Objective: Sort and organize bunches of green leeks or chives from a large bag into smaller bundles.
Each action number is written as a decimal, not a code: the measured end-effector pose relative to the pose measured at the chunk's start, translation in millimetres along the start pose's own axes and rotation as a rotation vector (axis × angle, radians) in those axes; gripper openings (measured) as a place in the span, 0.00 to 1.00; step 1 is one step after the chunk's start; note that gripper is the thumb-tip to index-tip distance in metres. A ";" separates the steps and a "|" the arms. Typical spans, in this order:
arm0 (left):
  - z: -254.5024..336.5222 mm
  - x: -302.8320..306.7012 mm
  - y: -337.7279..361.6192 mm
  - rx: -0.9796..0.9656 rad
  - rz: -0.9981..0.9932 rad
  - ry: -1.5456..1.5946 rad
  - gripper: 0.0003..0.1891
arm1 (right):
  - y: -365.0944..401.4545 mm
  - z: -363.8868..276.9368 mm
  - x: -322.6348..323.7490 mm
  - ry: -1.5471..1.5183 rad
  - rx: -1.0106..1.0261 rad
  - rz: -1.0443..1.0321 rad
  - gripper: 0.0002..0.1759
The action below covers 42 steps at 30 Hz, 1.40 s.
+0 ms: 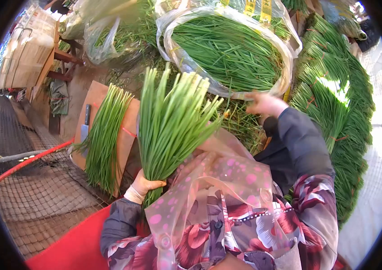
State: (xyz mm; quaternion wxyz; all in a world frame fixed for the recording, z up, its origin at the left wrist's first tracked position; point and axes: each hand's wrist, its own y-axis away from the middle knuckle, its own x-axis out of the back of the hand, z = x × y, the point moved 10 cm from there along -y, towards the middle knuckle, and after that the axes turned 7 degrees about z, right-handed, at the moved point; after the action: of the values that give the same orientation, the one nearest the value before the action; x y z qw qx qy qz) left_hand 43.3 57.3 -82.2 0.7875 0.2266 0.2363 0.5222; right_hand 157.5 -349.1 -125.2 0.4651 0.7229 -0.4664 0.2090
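My left hand [144, 185] is closed around the lower end of a large bunch of garlic chives [168, 121], which fans upward with its pale cut ends at the top. My right hand [266, 104] is slightly blurred, its fingers stretched out and apart, with nothing visible in them. It is beside the near rim of a plastic-lined round container [285, 81] full of loose green chives [231, 49]. To the left, a second bunch of chives [107, 135] lies on a brown board [93, 96]. A knife [85, 123] with a dark handle rests beside that bunch.
Stacked, tied chive bundles [330, 90] line the right side. Loose trimmings [240, 121] lie below the container. Clear plastic bags [105, 45] with greens stand at the back. A crate [26, 49] is at upper left; a red pole [33, 159] crosses netting [33, 198].
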 end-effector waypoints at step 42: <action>-24.5 -7.1 5.4 0.239 -0.023 0.179 0.21 | 23.0 -89.6 -18.3 0.173 0.403 0.408 0.46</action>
State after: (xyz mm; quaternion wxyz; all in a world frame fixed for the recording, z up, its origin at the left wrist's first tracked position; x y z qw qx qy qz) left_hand 22.2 55.3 -97.2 0.7365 0.2686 0.3686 0.4996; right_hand 140.6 -265.7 -84.6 0.2986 0.6715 -0.5097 0.4473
